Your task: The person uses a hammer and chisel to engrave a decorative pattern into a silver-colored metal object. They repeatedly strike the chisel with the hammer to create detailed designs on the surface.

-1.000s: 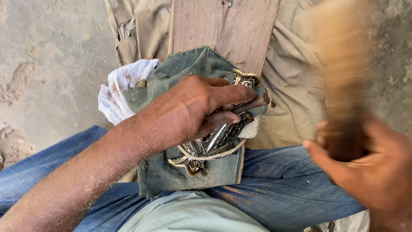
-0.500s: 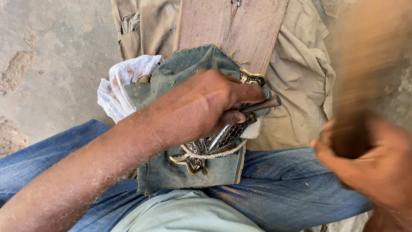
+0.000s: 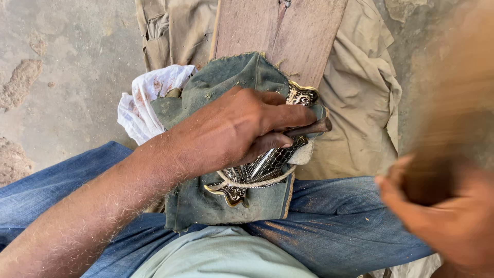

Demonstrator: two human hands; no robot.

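My left hand [image 3: 234, 131] grips a thin metal punch [image 3: 309, 127] and presses its shaft across an ornate engraved metal plate [image 3: 257, 170]. The plate lies on a folded piece of green-grey denim [image 3: 226, 203] over my lap. At the right, my right hand [image 3: 442, 216] is closed around the handle of a wooden mallet [image 3: 458, 103]. The mallet is raised and heavily blurred, well to the right of the punch's end.
A wooden board [image 3: 278, 31] lies under the denim, on top of a beige cloth [image 3: 360, 103]. A white crumpled rag [image 3: 146, 100] sticks out at the left. My blue-jeaned legs [image 3: 329, 226] cross the bottom. Bare concrete floor [image 3: 62, 67] is at the left.
The mallet has swung and stays blurred at the right, now looming larger along the right edge. My left hand keeps the punch on the plate, almost unmoved.
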